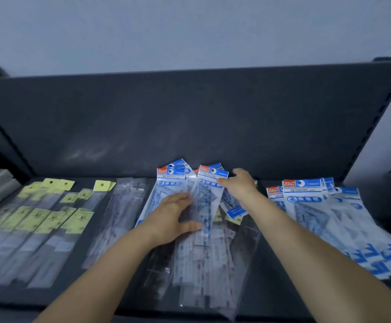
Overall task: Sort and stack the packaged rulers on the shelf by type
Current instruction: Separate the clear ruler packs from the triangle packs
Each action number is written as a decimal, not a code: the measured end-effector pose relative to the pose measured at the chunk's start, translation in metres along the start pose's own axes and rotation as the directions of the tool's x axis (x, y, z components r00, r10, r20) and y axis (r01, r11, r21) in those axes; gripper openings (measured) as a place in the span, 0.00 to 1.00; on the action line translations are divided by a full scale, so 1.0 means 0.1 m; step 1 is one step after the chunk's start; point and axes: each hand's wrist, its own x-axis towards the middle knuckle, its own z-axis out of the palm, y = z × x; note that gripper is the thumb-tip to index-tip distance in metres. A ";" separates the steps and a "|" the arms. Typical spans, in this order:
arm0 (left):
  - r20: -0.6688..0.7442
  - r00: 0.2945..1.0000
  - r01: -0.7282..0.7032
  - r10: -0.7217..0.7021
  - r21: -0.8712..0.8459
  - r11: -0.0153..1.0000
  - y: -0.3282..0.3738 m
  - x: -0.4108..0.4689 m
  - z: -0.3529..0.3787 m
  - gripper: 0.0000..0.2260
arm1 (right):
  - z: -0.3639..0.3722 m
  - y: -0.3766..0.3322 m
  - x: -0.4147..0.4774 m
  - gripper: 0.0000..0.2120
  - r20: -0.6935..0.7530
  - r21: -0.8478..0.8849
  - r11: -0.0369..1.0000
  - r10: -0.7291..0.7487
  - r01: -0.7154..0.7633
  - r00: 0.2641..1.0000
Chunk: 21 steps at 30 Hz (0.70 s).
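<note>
Left hand (175,215) lay flat, fingers straight, on centre-frame ruler packs (171,177); long axes ran top-to-bottom, headers uppermost. Right hand (238,186) touched one header, grip unclear.

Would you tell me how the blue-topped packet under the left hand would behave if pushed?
Probably slippery: the packet is glossy plastic lying on other glossy packets. Likely stiff along its middle, since flat rulers show inside. It looks thin and light, so the left hand should shift it easily.
</note>
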 end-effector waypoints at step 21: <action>-0.387 0.916 -0.121 -0.107 -0.520 0.845 0.28 0.38 -0.38 0.24 | -0.52 -0.82 -0.31 0.11 -0.492 0.181 0.778 -0.457 0.601 0.741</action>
